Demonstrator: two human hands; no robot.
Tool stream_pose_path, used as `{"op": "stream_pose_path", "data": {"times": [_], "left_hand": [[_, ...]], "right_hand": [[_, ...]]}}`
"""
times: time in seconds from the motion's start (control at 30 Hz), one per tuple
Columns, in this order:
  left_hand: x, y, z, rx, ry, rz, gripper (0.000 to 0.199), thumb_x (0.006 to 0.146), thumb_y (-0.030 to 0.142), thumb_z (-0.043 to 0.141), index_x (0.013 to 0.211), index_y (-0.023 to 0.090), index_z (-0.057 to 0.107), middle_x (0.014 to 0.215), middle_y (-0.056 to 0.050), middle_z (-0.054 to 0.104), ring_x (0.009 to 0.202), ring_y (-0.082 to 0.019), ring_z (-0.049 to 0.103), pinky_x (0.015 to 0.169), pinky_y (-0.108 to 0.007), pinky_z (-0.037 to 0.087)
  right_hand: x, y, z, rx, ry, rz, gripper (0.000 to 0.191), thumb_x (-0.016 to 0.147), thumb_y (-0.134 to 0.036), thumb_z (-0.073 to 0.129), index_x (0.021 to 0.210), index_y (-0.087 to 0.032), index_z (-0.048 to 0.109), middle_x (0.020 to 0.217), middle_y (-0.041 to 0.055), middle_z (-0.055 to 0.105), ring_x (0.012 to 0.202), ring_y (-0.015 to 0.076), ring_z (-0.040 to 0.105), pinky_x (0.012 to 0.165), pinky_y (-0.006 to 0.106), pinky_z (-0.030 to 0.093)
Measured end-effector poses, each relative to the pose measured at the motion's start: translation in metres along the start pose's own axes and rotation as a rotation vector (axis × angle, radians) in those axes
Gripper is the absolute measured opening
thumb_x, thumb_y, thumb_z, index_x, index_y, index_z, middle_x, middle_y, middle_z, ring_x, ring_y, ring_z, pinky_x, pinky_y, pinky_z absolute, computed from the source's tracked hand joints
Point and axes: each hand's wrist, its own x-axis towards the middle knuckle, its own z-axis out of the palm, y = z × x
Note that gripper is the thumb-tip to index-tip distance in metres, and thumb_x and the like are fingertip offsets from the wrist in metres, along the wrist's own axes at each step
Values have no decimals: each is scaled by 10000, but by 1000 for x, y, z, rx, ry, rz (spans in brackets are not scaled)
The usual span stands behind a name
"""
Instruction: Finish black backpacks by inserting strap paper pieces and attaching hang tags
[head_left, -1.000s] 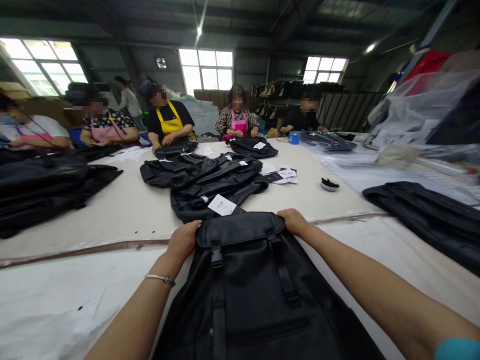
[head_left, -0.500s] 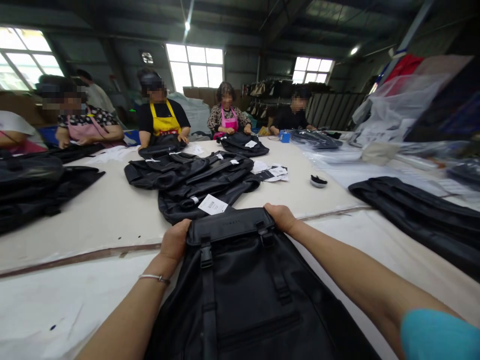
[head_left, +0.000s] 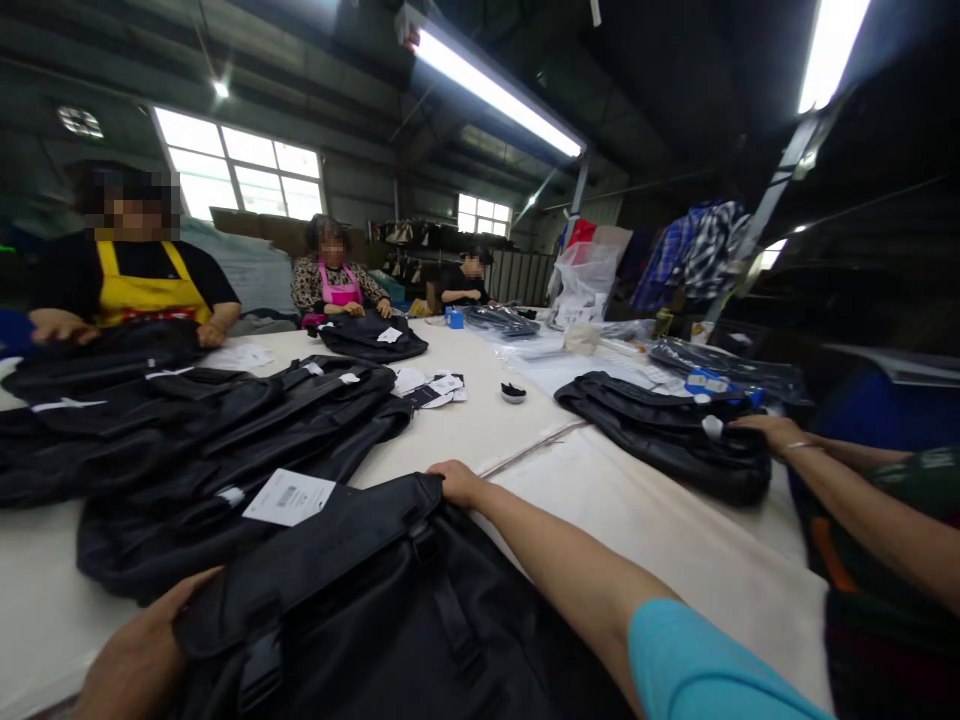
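Observation:
A black backpack with a flap and two buckled straps lies in front of me, its top pointing away. My left hand grips the flap's left corner, with the fingers partly hidden by the bag. At the right top corner, my right hand is closed on the edge. A white barcode tag lies just beyond the flap, on the near end of a pile of black bags.
Across the white table stand several people. A black bag lies at the right, with another person's hand on it. Mid-table are paper tags and a small roll. Plastic bags are farther back.
The view has swung right, bringing the arms of a person at the right into sight. Both my hands remain on the backpack, which now appears lower and farther left.

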Motion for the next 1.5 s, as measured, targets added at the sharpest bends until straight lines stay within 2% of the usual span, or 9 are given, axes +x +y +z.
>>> {"op": "stream_pose_path", "data": {"times": [0.23,0.53,0.73,0.9,1.0,1.13,1.27,1.37,1.5], "left_hand": [[0,13,-5,-15,1,-53,393,676,316,488,1020,263,669,1042,-75,738,919,-306,692,886,-424,518],[-17,51,-12,323,22,-199,263,842,225,400,830,203,661,848,-84,722,810,-231,656,698,-296,451],[-23,52,-16,271,9,-188,242,841,200,445,839,197,686,861,-62,723,822,-199,655,736,-274,479],[-32,52,-29,124,99,99,464,825,149,481,1279,179,572,1238,-77,641,1094,-175,607,970,-288,473],[-34,57,-32,136,44,236,502,852,138,459,1340,224,536,1366,-55,565,1230,-184,537,1059,-333,431],[-32,60,-25,163,-13,101,470,845,132,455,1279,239,597,1310,-17,623,1176,-179,587,1055,-336,439],[-27,61,-27,228,-18,-42,476,799,158,486,1254,204,619,1269,-42,651,1136,-207,614,1004,-315,462],[-30,67,-38,282,-105,-179,421,802,230,496,1190,197,656,1147,-74,708,1058,-248,653,920,-324,492],[-61,84,-47,236,-93,-352,459,839,425,500,1174,133,620,989,-109,728,913,-250,686,823,-332,514]], "right_hand": [[13,1,6,84,-71,-79,239,704,-173,566,865,-174,743,843,-28,743,837,189,663,738,238,478],[5,8,32,-32,68,31,194,771,-193,479,763,-169,672,857,105,721,849,214,639,791,282,444],[-5,9,28,9,82,-17,240,794,-225,422,728,-176,648,745,66,695,748,204,629,713,277,465],[-17,7,6,51,120,-208,466,752,-207,511,1208,-180,606,1069,71,698,882,198,653,819,308,503],[-23,-1,-4,-53,93,-361,580,765,-187,534,1345,-201,522,1271,91,624,1073,229,617,961,355,465],[-26,-13,-3,-87,78,-275,483,819,-187,502,1295,-195,581,1244,90,653,1153,239,593,1017,360,435],[-40,-9,-1,51,224,-104,442,802,-190,524,1235,-175,610,1198,96,665,999,211,653,916,349,505],[-67,-1,-5,75,237,44,332,827,-296,567,1117,-172,670,1076,93,696,899,208,665,848,353,529],[-100,4,0,33,226,8,303,899,-363,505,1054,-201,709,1154,95,676,1091,245,607,977,404,471]]}}
